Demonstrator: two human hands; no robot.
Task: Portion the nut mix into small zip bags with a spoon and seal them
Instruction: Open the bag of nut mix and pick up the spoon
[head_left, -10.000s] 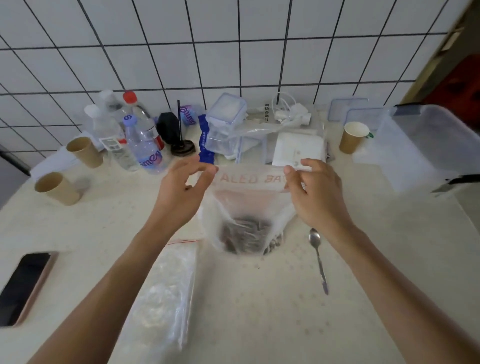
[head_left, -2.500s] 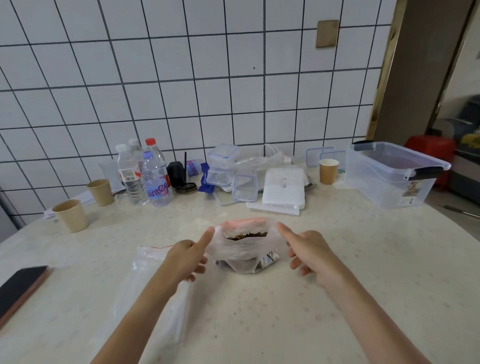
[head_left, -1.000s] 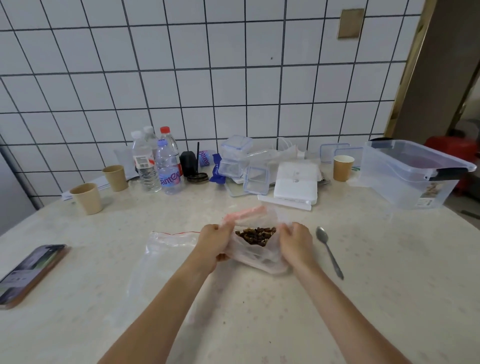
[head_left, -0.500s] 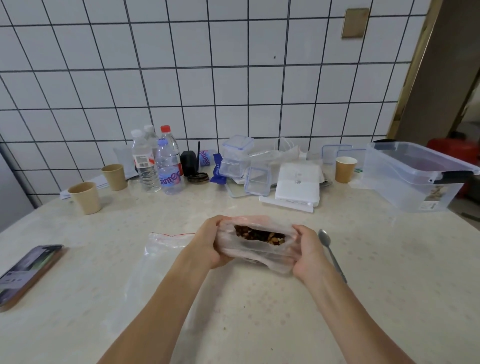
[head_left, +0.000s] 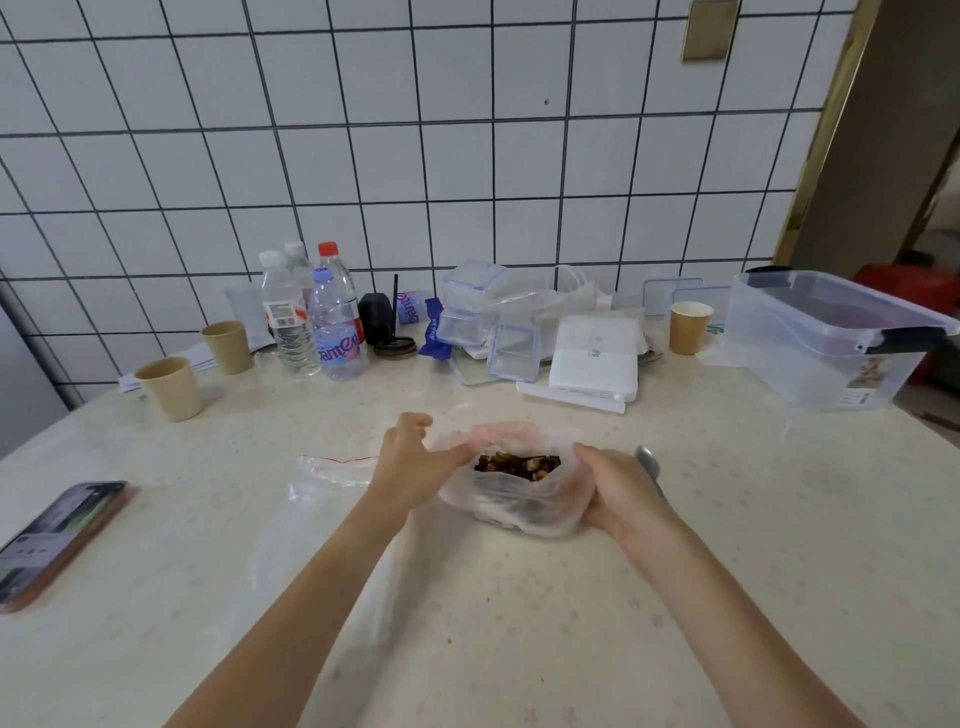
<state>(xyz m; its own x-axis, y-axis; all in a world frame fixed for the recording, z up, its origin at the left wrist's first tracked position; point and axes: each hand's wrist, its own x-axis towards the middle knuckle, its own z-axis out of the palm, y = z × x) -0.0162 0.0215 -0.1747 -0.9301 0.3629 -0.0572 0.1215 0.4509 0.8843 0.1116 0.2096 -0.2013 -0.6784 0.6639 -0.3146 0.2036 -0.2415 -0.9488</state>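
Nut bag (head_left: 519, 499) sits mid-tabletop (head_left: 519, 623), mouth open, mix (head_left: 517, 464) exposed. Right hand (head_left: 618, 488) grips the bag's right side. Left hand (head_left: 410, 467) is spread loosely, thumb touching the left rim. Empty zip bag (head_left: 332, 473) lies flat left. Spoon (head_left: 648, 462) lies just behind the right hand.

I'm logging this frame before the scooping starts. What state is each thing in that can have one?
Bag of nut mix: mouth open, sitting on the table.
Left hand: fingers spread, thumb against the bag's rim.
Right hand: curled round the bag's right side.
Empty zip bag: flat on the table, left of the hands.
Spoon: lying on the table, partly hidden by the right hand.
Storage bin: lid off.
Phone: screen lit.
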